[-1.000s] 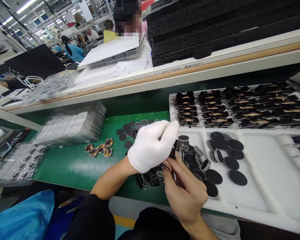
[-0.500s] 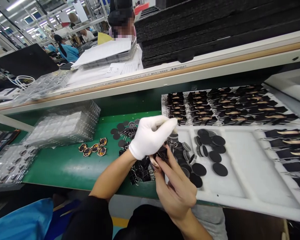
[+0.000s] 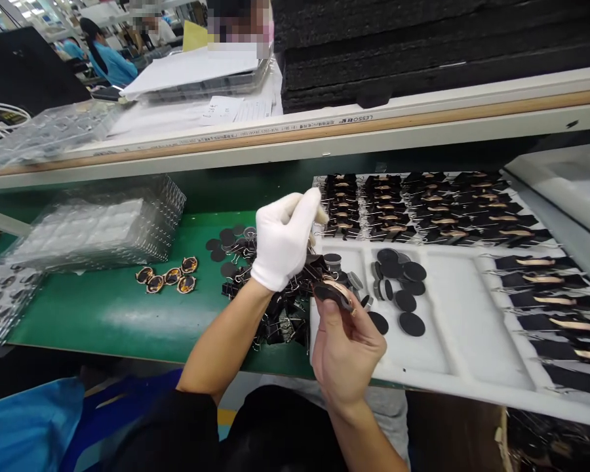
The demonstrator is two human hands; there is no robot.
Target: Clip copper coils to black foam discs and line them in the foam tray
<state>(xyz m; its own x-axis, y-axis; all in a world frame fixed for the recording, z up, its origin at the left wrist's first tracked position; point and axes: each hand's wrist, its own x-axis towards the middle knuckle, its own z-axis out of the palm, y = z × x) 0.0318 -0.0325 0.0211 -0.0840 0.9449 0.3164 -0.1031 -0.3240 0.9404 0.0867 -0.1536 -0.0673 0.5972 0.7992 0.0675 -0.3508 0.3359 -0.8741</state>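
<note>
My left hand (image 3: 286, 241), in a white glove, is raised over a heap of black binder clips (image 3: 282, 321) with its fingers curled together. What they pinch is hidden; a black binder clip (image 3: 317, 265) shows just under the glove. My right hand (image 3: 347, 347), bare, grips a round gold-rimmed piece (image 3: 343, 288) with a black disc (image 3: 328, 296) on the side toward me, the thumb pressed on that disc. The two hands are close but apart. Loose black discs (image 3: 412, 324) lie in the white tray (image 3: 472, 314) to the right.
Clipped pieces stand in rows (image 3: 388, 206) at the back right, more (image 3: 545, 298) at the tray's right. Round tortoise-patterned pieces (image 3: 172, 275) lie on the green table (image 3: 103, 321), beside stacked clear trays (image 3: 98, 229). A shelf edge (image 3: 295, 134) crosses above; people sit beyond.
My left hand has risen away from my right hand, which has turned the gold-rimmed piece so its black disc shows. The camera view has also shifted.
</note>
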